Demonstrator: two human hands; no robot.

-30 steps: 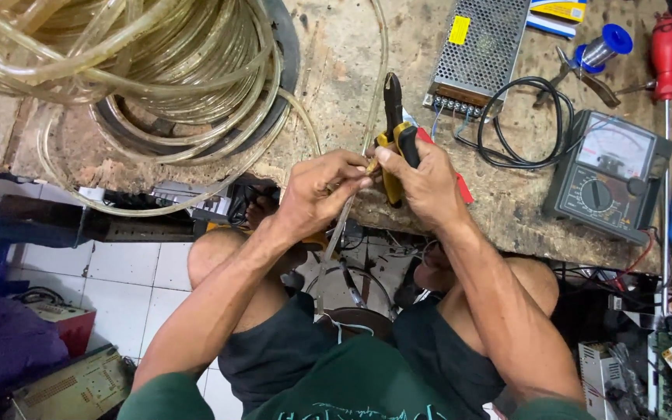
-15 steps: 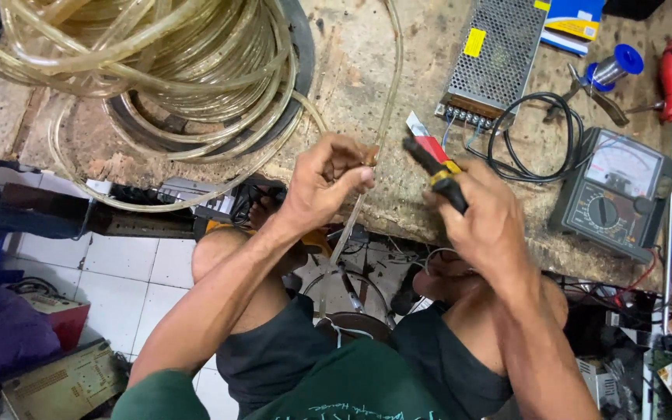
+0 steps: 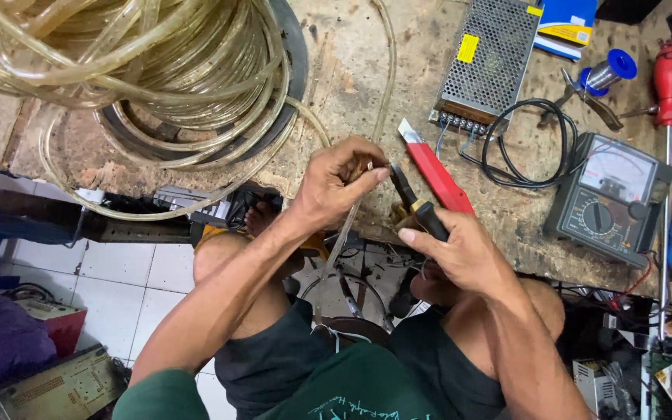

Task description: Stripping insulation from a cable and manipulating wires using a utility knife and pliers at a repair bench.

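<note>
Left hand (image 3: 340, 183) pinches clear tube end (image 3: 367, 167); right hand (image 3: 460, 253) grips black-handled pliers (image 3: 414, 202), tips at tube, possibly biting it. Red cutter (image 3: 441, 175), multimeter (image 3: 608, 198) on table (image 3: 351, 70).

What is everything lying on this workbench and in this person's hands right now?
Clear tubing coil: one, yellowish, bench top left.
Loose tube end: one, clear, pinched in left hand.
Pliers: one, black with yellow on the handles, in right hand, tip at the tube end.
Utility knife: one, red, on bench beside the pliers.
Power supply box: one, silver mesh, upper middle.
Black cable: one, looped, below the box.
Multimeter: one, dark grey, right.
Solder spool: one, blue, upper right.
Screwdriver: one, red handle, far right.
Left hand: holding the tube end.
Right hand: gripping the pliers.
</note>
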